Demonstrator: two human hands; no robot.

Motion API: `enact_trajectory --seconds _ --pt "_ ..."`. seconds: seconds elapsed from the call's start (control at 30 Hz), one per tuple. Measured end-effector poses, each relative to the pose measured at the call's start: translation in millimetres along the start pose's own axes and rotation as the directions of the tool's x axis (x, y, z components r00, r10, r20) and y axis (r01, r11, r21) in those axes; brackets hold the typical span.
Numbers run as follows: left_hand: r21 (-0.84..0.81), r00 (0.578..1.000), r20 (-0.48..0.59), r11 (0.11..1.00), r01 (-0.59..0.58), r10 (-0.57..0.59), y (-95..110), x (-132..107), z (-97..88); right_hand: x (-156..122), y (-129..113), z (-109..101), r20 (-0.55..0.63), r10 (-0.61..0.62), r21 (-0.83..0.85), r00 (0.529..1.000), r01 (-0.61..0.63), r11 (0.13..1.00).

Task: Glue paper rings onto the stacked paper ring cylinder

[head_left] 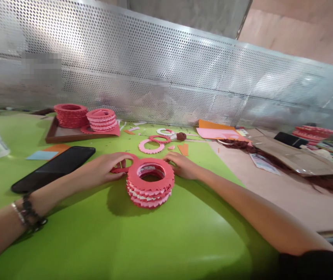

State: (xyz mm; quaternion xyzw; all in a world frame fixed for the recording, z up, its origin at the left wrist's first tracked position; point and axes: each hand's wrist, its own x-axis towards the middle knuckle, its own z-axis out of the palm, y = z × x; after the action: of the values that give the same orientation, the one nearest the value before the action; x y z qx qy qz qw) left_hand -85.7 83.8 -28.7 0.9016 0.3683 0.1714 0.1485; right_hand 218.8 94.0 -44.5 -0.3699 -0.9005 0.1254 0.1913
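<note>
In the head view, a tall stack of toothed paper rings point(165, 179), in red, pink and white layers, stands in the middle of the green table point(155, 241). My left hand point(114, 169) is closed on a single red paper ring point(135, 158) at the stack's left, its fingers through and around the band. That ring meets or overlaps the stack's far left edge. On the other side, my right hand point(184, 166) has its fingers curled against the stack's right side, the tips partly hidden. Beyond the hands lie a loose pink ring point(143, 147), a red ring point(151, 137) and a white ring point(162, 131).
A brown tray point(49, 134) at the back left bears two more ring stacks. A black phone point(54, 169) lies beside my left forearm. Paper scraps point(184, 149) and a brown ball point(181, 136) are farther back. Cardboard point(295, 151) lies right; a perforated metal panel point(166, 58) closes the back.
</note>
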Motion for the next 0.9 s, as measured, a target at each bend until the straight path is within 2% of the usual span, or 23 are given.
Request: enact_trajectory --seconds 0.07,0.13,0.23,0.27,0.33,0.47,0.6,0.67,0.73,0.83,0.9 --pt "-0.008 1.000 -0.011 1.000 0.006 -0.006 -0.8 0.1 -0.1 -2.5 -0.1 -9.2 0.028 0.033 0.034 0.999 -0.034 0.999" --pt "-0.019 1.000 -0.012 1.000 0.013 -0.013 -2.1 0.4 0.3 -6.5 -2.4 -23.4 0.108 0.052 0.147 0.993 -0.068 0.987" --pt "-0.034 1.000 -0.008 0.999 0.024 -0.024 -1.3 0.3 -0.6 -14.6 -15.7 -43.1 0.283 -0.018 0.451 0.959 -0.116 0.885" --pt "-0.036 0.999 -0.012 0.999 0.030 -0.030 0.3 -0.2 -1.6 -17.5 -23.2 -46.0 0.318 -0.056 0.484 0.946 -0.111 0.868" --pt "-0.034 0.999 -0.022 0.998 0.048 -0.049 5.4 -1.9 -4.4 -22.7 -40.4 -43.8 0.335 -0.095 0.427 0.937 -0.061 0.902" --pt "-0.014 0.995 -0.005 0.995 0.096 -0.096 16.5 -5.6 -8.8 -27.4 -62.9 -19.9 0.180 -0.137 0.257 0.974 0.088 0.962" --pt "-0.010 0.997 0.019 0.997 0.080 -0.080 16.9 -5.3 -8.1 -24.6 -55.1 -4.6 0.031 -0.053 0.220 0.998 0.045 0.974" --pt "-0.010 0.997 0.022 0.998 0.070 -0.069 12.7 -3.3 -7.0 -23.3 -46.5 -3.4 -0.007 0.024 0.321 1.000 -0.020 0.947" --pt "-0.007 0.997 0.023 0.998 0.068 -0.068 6.8 -0.3 -5.6 -23.4 -39.4 -3.7 0.003 0.132 0.529 0.991 -0.113 0.841" --pt "-0.015 0.998 0.043 0.999 0.051 -0.051 -2.9 4.7 -2.3 -26.1 -33.6 -4.2 0.051 0.240 0.821 0.970 -0.178 0.542" --pt "-0.051 0.997 0.072 0.999 0.014 -0.011 -6.8 6.6 0.6 -28.3 -31.8 -4.7 0.074 0.247 0.899 0.966 -0.172 0.402"
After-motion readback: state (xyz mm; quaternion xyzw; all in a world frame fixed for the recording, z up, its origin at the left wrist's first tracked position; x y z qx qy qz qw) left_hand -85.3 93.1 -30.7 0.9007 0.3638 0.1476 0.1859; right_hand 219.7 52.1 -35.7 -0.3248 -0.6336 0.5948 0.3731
